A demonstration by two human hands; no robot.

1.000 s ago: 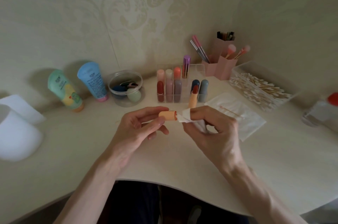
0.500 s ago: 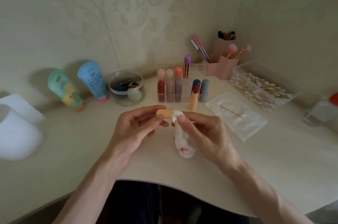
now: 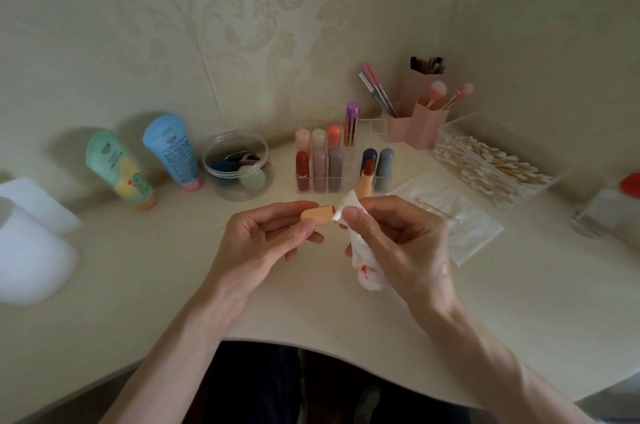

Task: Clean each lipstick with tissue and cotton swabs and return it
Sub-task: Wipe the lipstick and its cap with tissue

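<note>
**Holding the peach cap to the tissue**

Far left on the desk [image 3: 145, 285], a green tube [image 3: 119, 169] and a blue tube [image 3: 173, 150] lean against the wall, with a clear round tub [image 3: 237, 165] just beside them. My left hand [image 3: 263, 240] pinches the peach lipstick cap [image 3: 317, 214] between thumb and fingers, lying sideways with its open mouth turned right. My right hand [image 3: 398, 243] is clamped on a crumpled tissue [image 3: 360, 250], thumb and forefinger pressing a twisted white corner against the cap's mouth. The rest of the tissue hangs below, stained red. My hands are close together above the desk, joined only through cap and tissue.

Behind them stands the clear organiser [image 3: 375, 133] with capped lipsticks upright in its slots. The cap's own lipstick [image 3: 366, 178], peach base and red bullet bare, stands upright on the desk just in front of the organiser. Further right, a flat tissue sheet [image 3: 471, 236] carries one cotton swab [image 3: 436, 207]. Beyond it sits a clear box of cotton swabs [image 3: 491, 167], beside the pink brush holder [image 3: 426, 126].
</note>
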